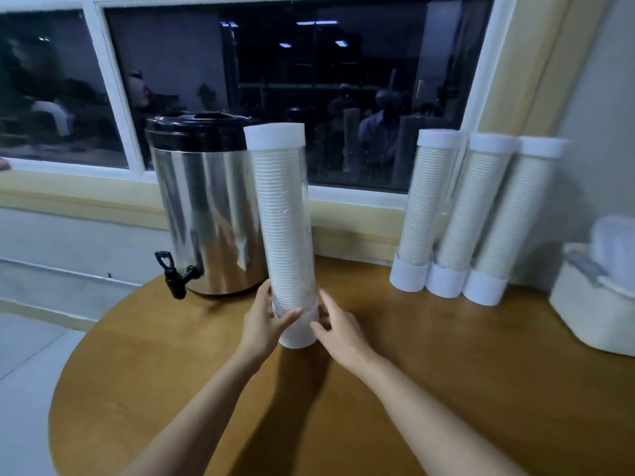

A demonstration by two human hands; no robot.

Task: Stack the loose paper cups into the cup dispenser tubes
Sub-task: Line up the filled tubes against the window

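Cup dispenser tube (pixel 285 218) stands almost straight up near the middle of the round brown surface (pixel 429 372), with its top leaning a little to the left. It is clear, and it is packed with white paper cups (pixel 287 242) from bottom to top. It has a white top cap (pixel 275 135) and a white bottom cap (pixel 299 334). I cannot tell if the bottom cap sits on the surface or is just above it.

Both hands hold the tube low down. The left hand (pixel 263 324) wraps round its left side, with the thumb (pixel 290 316) lying across the front. The right hand (pixel 340 329) grips the right side, its fingers (pixel 324 304) curled against the clear wall just above the bottom cap.

Just behind the tube, on the left, is a shiny metal drink urn (pixel 206 214) with a black tap (pixel 175 274). On the far right, three more full tubes (pixel 472 214) lean side by side against the wall by the dark window (pixel 309 80), touching each other. A white box (pixel 598 304) sits at the right edge of the surface, near them
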